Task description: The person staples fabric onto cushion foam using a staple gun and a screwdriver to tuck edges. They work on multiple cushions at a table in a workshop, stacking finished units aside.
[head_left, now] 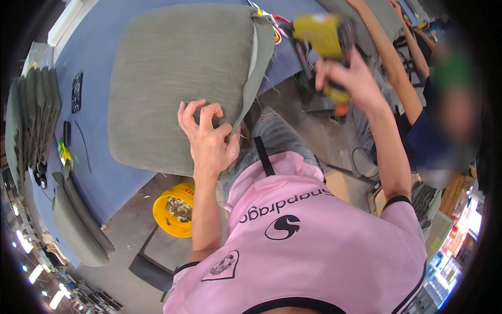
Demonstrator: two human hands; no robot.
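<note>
What worries me most from my seat is the left hand: its fingers are curled on the near right corner of the grey-green cushion, thumb and forefinger seemingly pinching the loose cloth edge there, so if the yellow power tool came down along that side, a fingertip could be caught. The right hand is wrapped around the tool's grip, off to the right and apart from the cushion; the tool is blurred, so I can't read its exact angle. A co-worker's arm shows just beyond it, and a wide swing might knock that, though I can't judge the depth. The cushion lies on the blue desk with its near right corner jutting past the edge, so I'd expect heavy pressure there to tip or slide it. The cloth could also slip from a light pinch and bunch up. As for its looks, the cushion is a broad, rounded square, puffy and fairly smooth on top, covered in ribbed-looking fabric. Along its right side a flap hangs loose, with a pale strip showing beside it and frayed threads sticking out.
</note>
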